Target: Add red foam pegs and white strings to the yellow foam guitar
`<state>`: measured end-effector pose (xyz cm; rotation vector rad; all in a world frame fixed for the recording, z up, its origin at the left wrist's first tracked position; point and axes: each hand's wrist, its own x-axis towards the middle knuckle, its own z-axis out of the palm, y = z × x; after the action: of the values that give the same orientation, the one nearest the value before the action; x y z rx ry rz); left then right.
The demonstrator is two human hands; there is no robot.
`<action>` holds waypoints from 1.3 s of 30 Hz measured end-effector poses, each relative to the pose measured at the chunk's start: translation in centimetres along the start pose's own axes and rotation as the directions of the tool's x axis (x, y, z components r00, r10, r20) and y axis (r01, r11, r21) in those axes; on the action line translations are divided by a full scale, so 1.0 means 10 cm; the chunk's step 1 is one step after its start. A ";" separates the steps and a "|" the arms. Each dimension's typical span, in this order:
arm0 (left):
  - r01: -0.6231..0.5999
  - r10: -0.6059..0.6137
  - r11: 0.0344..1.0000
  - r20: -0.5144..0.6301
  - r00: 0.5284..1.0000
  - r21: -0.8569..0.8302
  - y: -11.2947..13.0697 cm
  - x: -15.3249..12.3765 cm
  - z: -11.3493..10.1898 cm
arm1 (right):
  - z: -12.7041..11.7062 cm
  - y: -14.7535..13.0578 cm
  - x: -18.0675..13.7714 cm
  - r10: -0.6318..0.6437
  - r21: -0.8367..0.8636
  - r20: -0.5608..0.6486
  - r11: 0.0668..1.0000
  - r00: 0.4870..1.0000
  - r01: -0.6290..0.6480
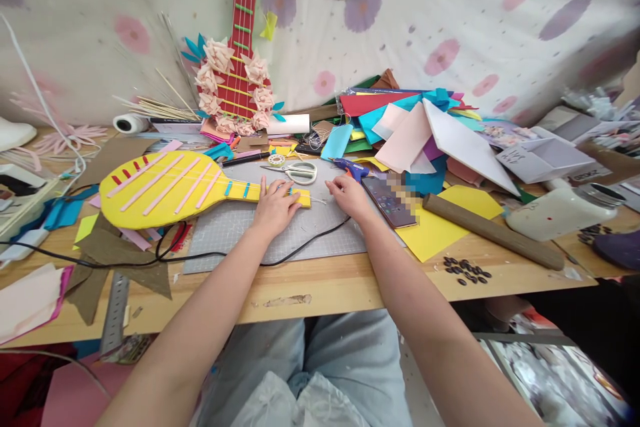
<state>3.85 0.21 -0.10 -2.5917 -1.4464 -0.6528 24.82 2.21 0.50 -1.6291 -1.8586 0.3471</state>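
1. At the back of your worktop [320, 287] a red cardboard guitar [239, 80] ringed with paper flowers leans upright against the flowered cloth.
2. Scissors [299, 172] lie beside a blue glue gun [350, 168].
3. To your right a phone [387, 200] rests on yellow paper [440, 230], near a brown roll [493, 231] and a white jar [560, 211].
4. Coloured sheets [415, 127] are heaped behind.

yellow paper guitar [165, 190] with pink strips, floral backdrop cloth [450, 20]

scissors [298, 171] behind guitar neck [280, 195]; phone [387, 201] right of it.
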 end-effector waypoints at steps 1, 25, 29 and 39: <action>0.001 -0.001 1.000 0.001 1.000 -0.003 0.00 0.00 0.00 | -0.01 0.01 0.00 0.019 -0.039 0.025 0.999 0.999 -0.018; 0.106 -0.107 0.993 -0.009 0.994 -0.045 0.09 0.04 0.01 | -0.25 -0.10 -0.10 0.169 -0.245 0.238 0.963 0.956 -0.110; 0.147 -0.141 0.986 0.079 0.987 -0.077 0.12 0.14 -0.09 | -0.15 -0.19 -0.10 0.160 -0.146 0.164 0.980 0.973 -0.136; 0.348 -0.346 0.937 0.107 0.932 0.000 -0.32 0.49 -0.48 | 0.07 -0.07 -0.04 0.155 0.155 0.000 0.976 0.988 -0.154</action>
<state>1.94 4.40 5.91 -2.4352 -1.9682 -0.5714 23.80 1.88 0.27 -1.6682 -1.6562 0.5336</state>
